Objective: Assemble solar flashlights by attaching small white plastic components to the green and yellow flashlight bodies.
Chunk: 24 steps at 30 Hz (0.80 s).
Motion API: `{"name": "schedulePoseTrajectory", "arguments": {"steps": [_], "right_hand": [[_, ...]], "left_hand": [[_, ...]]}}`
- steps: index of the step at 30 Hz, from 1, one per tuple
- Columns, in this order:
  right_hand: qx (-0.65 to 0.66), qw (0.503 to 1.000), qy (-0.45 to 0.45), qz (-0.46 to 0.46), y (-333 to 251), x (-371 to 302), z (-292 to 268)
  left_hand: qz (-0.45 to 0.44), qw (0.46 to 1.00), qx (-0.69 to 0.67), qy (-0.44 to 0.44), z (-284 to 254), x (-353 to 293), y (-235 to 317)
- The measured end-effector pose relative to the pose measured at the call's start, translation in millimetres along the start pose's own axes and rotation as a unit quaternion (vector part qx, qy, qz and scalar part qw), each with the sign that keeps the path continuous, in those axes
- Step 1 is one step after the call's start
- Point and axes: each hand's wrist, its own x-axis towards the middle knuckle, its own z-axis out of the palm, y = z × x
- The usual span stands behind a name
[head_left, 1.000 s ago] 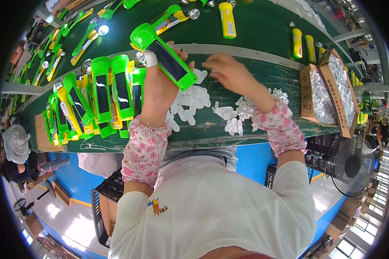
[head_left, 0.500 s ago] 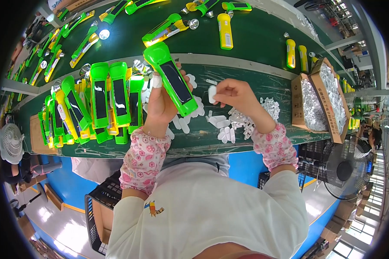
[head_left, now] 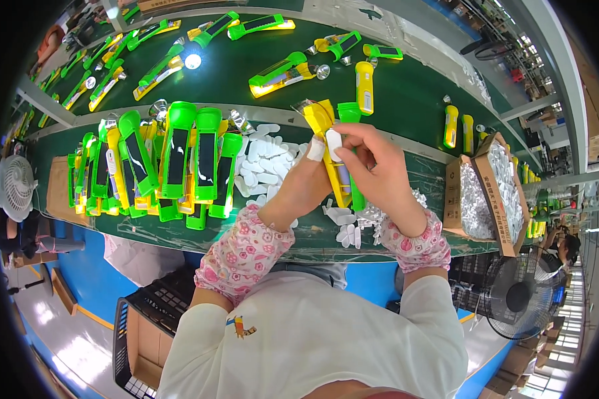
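Left hand (head_left: 305, 189) closed round a torch (head_left: 321, 118), held above the bench (head_left: 306, 243) in front of the chest. Torch tilted, yellow half to the left, green half to the right, pale inner parts showing between. A white wrap (head_left: 317, 148) sits on the left thumb.

Right hand (head_left: 381, 166) bent in from the right, thumb and fingertips pinching a white tab (head_left: 334, 143) at the torch's open side. Cannot tell whether the tab is seated or only held there.

Loose tabs (head_left: 267, 163) spread flat on the bench, left of the torch. A smaller heap (head_left: 348, 235) lies below the right hand, partly covered by it.

To the left, a packed row of torches (head_left: 178, 153), green faces up, some overlapping. Beyond the rail (head_left: 424, 153), a green belt (head_left: 246, 50) carries more torches, scattered; one lamp (head_left: 193, 61) is lit. One yellow torch (head_left: 364, 86) lies just past the held one.

At right, two open cartons (head_left: 454, 199) full of small pale pieces, side by side. Farther off, a black fan (head_left: 516, 296).
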Motion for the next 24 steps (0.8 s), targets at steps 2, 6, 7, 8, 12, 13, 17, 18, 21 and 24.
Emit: {"name": "schedulePoseTrajectory", "arguments": {"steps": [2, 6, 7, 8, 12, 13, 17, 18, 21, 24], "right_hand": [[-0.05, 0.998, -0.018, -0.038, 0.2, 2.1, -4.4], [0.114, 0.992, -0.048, -0.004, 12.6, 3.2, -17.4], [0.112, 0.993, -0.046, -0.001, 13.3, 1.6, -18.3], [0.105, 0.993, -0.058, -0.017, 14.1, 0.6, -18.3], [0.071, 0.994, -0.079, -0.034, 16.6, -3.3, -10.1], [0.05, 0.996, -0.059, -0.048, 19.4, -5.6, -5.8], [-0.103, 0.992, -0.018, -0.077, 9.9, -11.6, -12.8], [-0.112, 0.992, 0.027, -0.053, 8.6, -17.1, -12.4], [-0.095, 0.992, -0.063, 0.046, 23.7, -36.4, 2.4], [-0.023, 0.995, -0.073, 0.061, 34.6, -39.0, 7.4]], "left_hand": [[0.009, 1.0, 0.004, -0.015, -5.8, -2.5, 1.0], [0.026, 0.999, 0.023, 0.018, -7.3, -0.1, 4.8], [0.022, 0.999, 0.021, 0.016, -3.8, -0.9, 7.0], [0.022, 0.999, 0.037, 0.008, -2.2, -2.8, 10.0], [0.05, 0.996, 0.073, 0.009, -5.5, -0.4, 5.1], [0.075, 0.993, 0.088, 0.013, -7.3, 0.6, 4.3], [0.085, 0.995, 0.046, 0.024, -9.1, -6.5, -0.3], [0.069, 0.996, 0.042, 0.043, -7.1, -5.6, 2.7], [0.072, 0.993, -0.033, 0.091, 8.6, -4.1, 7.1], [0.123, 0.979, 0.009, 0.159, 8.6, 5.2, -0.8]]}}
